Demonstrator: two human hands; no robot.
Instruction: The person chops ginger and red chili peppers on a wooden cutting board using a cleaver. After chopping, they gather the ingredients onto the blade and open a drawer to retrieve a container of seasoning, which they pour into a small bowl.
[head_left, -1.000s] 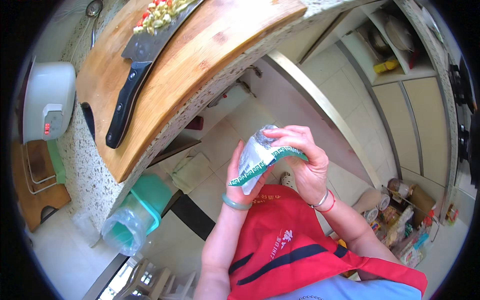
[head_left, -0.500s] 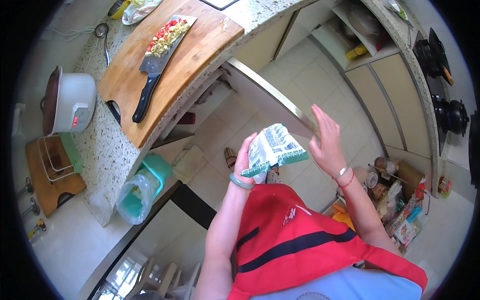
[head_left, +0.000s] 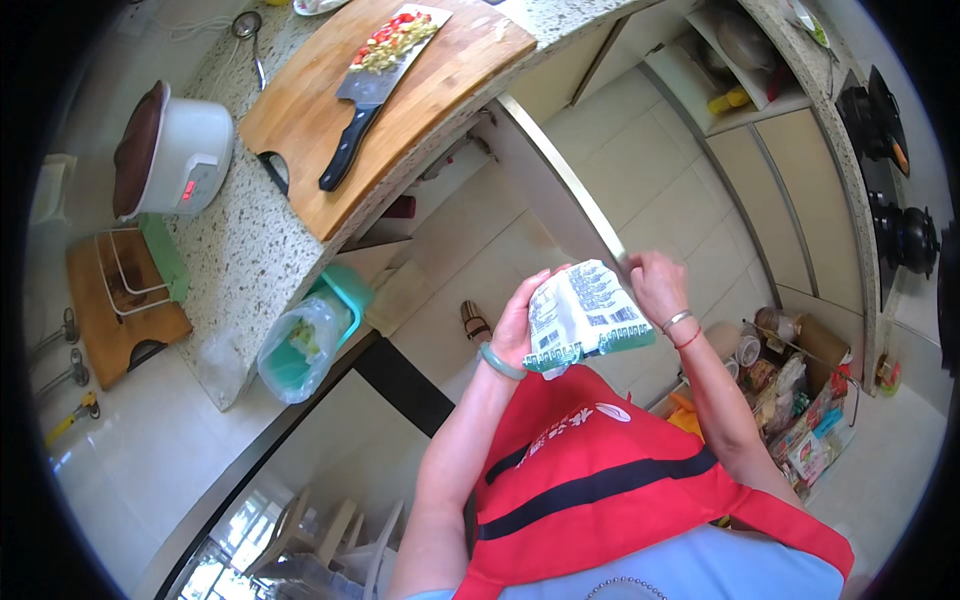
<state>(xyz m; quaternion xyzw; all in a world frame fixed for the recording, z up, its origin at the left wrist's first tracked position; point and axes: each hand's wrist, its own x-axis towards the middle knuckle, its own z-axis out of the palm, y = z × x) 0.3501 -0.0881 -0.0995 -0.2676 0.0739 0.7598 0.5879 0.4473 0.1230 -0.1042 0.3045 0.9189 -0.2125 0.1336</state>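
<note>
My left hand (head_left: 515,322) is closed round the left side of a white plastic packet (head_left: 585,312) with green trim along its lower edge. The packet is held in front of my red apron, its printed side facing up. To the packet's right, my right hand (head_left: 658,287) is closed, fingers curled in and slightly blurred. It lies near the packet's upper right side and the end of an open cabinet door (head_left: 565,170). What those fingers hold, if anything, is hidden.
On the counter, a cleaver (head_left: 365,115) with chopped red and pale green pieces lies on a wooden board (head_left: 470,62). Left of it stands a white cooker (head_left: 190,150). A lined green bin (head_left: 345,290) hangs below the counter edge. Packed goods (head_left: 800,400) crowd the right.
My right hand has gone from open with outstretched fingers to curled. The packet has shifted right and turned flatter in my left hand. The whole view has shifted a little.
</note>
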